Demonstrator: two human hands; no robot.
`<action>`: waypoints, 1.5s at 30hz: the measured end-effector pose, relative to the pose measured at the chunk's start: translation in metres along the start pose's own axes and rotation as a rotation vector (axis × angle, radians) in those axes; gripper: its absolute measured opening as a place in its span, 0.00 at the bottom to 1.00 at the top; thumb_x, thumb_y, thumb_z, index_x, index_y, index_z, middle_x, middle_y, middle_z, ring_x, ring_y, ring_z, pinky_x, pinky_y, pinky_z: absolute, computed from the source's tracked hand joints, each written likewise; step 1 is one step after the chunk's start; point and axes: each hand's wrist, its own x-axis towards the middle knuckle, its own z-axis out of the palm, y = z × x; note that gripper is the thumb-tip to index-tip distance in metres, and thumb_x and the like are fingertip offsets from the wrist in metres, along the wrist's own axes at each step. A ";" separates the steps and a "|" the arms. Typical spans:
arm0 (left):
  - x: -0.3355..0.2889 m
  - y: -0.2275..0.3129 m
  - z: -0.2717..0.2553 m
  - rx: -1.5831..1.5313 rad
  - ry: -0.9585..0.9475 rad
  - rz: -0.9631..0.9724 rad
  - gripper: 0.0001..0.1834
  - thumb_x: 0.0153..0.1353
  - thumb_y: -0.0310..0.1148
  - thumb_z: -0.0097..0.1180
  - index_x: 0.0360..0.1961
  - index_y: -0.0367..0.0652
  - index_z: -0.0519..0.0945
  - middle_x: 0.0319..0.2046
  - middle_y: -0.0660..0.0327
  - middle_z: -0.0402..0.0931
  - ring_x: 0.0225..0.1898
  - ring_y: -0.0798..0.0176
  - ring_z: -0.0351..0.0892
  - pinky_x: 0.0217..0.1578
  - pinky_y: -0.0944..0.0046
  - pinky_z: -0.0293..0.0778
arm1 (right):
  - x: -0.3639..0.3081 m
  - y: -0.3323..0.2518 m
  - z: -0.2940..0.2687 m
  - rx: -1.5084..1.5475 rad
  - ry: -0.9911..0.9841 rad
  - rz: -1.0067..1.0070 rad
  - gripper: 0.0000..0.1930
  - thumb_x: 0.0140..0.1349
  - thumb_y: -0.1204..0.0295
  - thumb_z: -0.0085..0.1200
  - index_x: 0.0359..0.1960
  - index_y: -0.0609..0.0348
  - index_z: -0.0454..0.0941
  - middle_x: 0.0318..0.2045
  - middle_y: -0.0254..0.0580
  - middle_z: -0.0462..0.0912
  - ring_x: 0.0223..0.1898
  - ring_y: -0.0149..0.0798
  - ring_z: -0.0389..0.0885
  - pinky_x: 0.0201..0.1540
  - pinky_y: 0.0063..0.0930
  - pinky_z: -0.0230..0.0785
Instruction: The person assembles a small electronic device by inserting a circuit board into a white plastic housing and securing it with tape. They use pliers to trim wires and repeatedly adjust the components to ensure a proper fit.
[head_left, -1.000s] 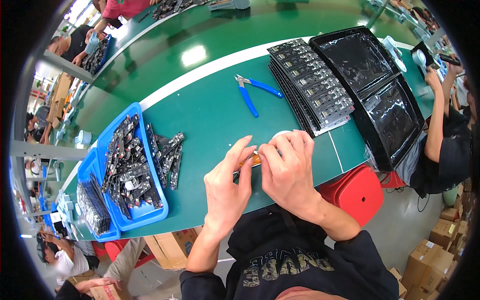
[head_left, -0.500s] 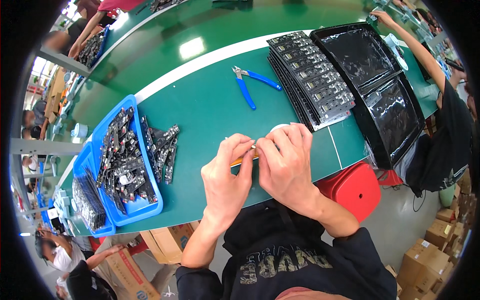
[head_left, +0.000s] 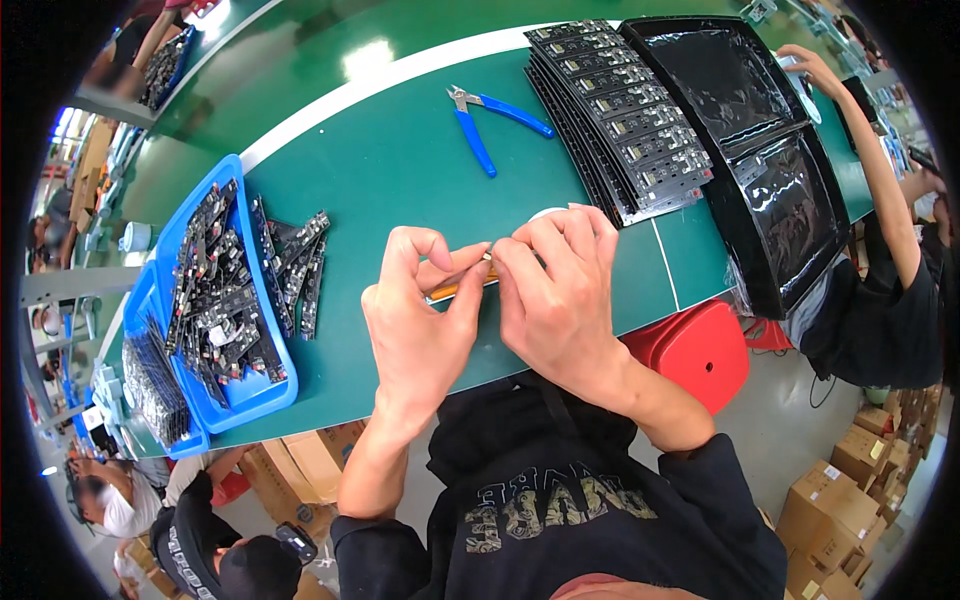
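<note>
My left hand (head_left: 425, 325) and my right hand (head_left: 560, 305) meet over the near part of the table, fingertips pinched close together. Between them shows a slim orange-yellow strip (head_left: 445, 293), mostly covered by my fingers; its kind cannot be made out. A tiny pale tip shows where the two hands meet. Beyond my hands lie blue-handled side cutters (head_left: 478, 135), jaws pointing away to the left. To the right of these stands a stack of black circuit board panels (head_left: 645, 125). A white round thing (head_left: 546, 212) is partly hidden behind my right hand.
On the left, a blue tray (head_left: 265, 408) holds many narrow circuit boards, with several loose boards (head_left: 303, 275) beside it. Right of the panels is a black tray (head_left: 765, 250) with plastic film. A red stool (head_left: 705, 365) stands by the table edge. A co-worker's arm (head_left: 880, 190) reaches in at right.
The view has shifted, so table things sit higher and further left. My hands stay together, with the left fingers slightly more raised. A person in a black cap has appeared at lower left.
</note>
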 end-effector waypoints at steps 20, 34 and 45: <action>0.022 0.003 -0.016 0.177 -0.190 0.271 0.07 0.65 0.18 0.61 0.43 0.36 0.80 0.38 0.53 0.87 0.38 0.51 0.89 0.37 0.58 0.84 | 0.016 0.027 -0.023 0.203 -0.245 0.067 0.09 0.52 0.75 0.72 0.36 0.57 0.88 0.53 0.42 0.82 0.61 0.50 0.75 0.63 0.46 0.64; 0.025 0.009 -0.040 0.123 -0.496 -0.019 0.20 0.66 0.22 0.63 0.60 0.35 0.82 0.51 0.54 0.86 0.49 0.59 0.84 0.52 0.61 0.77 | 0.017 0.000 -0.022 -0.150 -0.141 -0.025 0.06 0.48 0.74 0.63 0.27 0.63 0.87 0.47 0.50 0.81 0.59 0.52 0.74 0.68 0.65 0.57; 0.007 0.005 -0.027 0.629 -0.311 0.419 0.19 0.65 0.19 0.61 0.57 0.34 0.82 0.43 0.51 0.83 0.47 0.49 0.81 0.48 0.54 0.77 | 0.015 0.003 -0.020 -0.073 -0.120 0.000 0.06 0.49 0.75 0.62 0.26 0.66 0.87 0.45 0.52 0.82 0.57 0.52 0.75 0.65 0.59 0.60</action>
